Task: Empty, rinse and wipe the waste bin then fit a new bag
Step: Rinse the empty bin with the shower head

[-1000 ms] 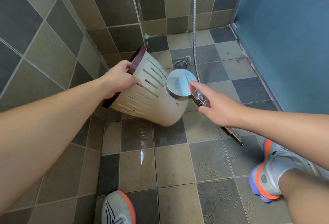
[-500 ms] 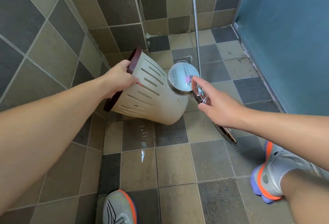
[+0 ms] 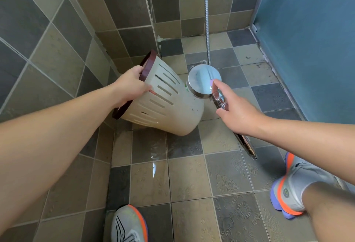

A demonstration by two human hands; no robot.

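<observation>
Room: tiled shower corner; tiled floor (image 3: 149,180) looked wet w/ a shiny patch below the bin; blue panel (image 3: 307,40) on the right side.
Bin: 1 waste bin (image 3: 169,105), cream w/ slotted sides & dark red rim, held tipped in the air near the left wall, mouth toward the wall, base toward the shower head. Inside not visible.
Shower head: 1 chrome shower head (image 3: 203,80) w/ handle, disc just beside the bin's base; 1 metal hose (image 3: 207,20) ran up out of view. Couldn't tell if water was running.
Left hand: left hand (image 3: 132,86) gripped the bin at the rim, fingers curled over the edge.
Right hand: right hand (image 3: 238,111) wrapped around the shower handle, index finger stretched out onto the back of the disc.
Shoes: 2 grey-orange shoes (image 3: 128,224), one bottom centre, one at right.
Drain: 1 floor drain (image 3: 197,63), mostly hidden behind the disc.
Progress: no rubbish seen, so emptying prob. done; rinse step looked to be in hand, approx. a third through.
Left to do: finish rinse, wipe, fit new bag. No cloth or bag in view.
</observation>
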